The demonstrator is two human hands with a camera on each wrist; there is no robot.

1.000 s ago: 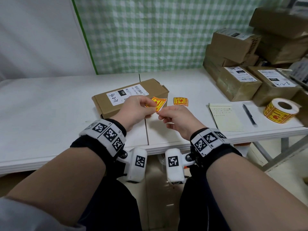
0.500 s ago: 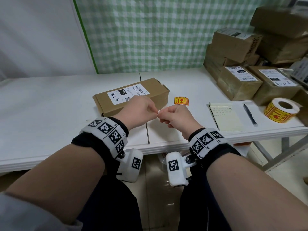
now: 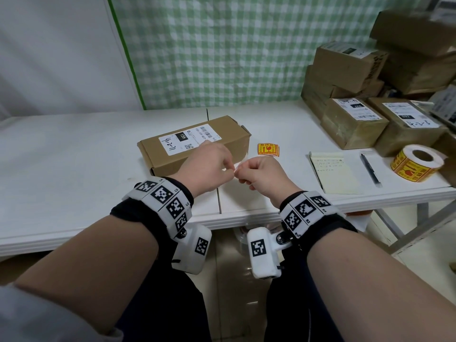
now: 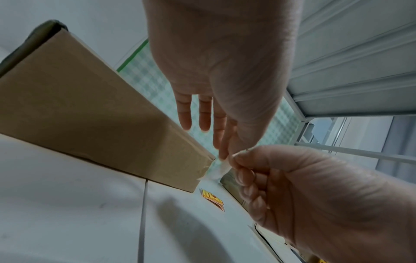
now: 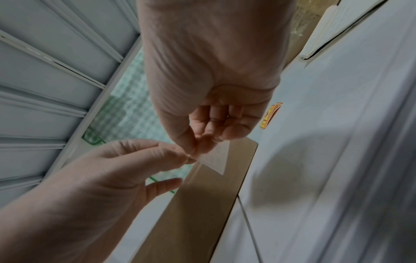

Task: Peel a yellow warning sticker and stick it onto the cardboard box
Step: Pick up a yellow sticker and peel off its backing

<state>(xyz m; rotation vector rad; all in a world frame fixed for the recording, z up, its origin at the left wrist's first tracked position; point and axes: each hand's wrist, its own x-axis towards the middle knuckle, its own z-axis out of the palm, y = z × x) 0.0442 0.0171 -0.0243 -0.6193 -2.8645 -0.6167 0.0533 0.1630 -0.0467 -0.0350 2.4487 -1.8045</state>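
Note:
The brown cardboard box [image 3: 195, 144] with a white shipping label lies on the white table [image 3: 74, 156]. Just in front of its right end, my left hand [image 3: 229, 169] and right hand [image 3: 241, 171] meet and both pinch one small sticker piece [image 3: 236, 166]. Only its pale white side shows, in the left wrist view [image 4: 221, 168] and in the right wrist view [image 5: 215, 158]. The left thumb and forefinger [image 4: 225, 153] pinch its top edge, with the other fingers straight. The right hand [image 5: 198, 147] has its fingers curled. Whether sticker and backing are apart is hidden.
A second yellow warning sticker [image 3: 268, 149] lies flat right of the box. Further right are a notepad [image 3: 333, 174], a pen [image 3: 370, 169] and a roll of yellow stickers [image 3: 417, 164]. Stacked cardboard parcels [image 3: 355, 119] fill the back right corner.
One second ago the pinched sticker showed its yellow face between my hands. My hands have drawn closer together and it has turned, so only a white sliver shows.

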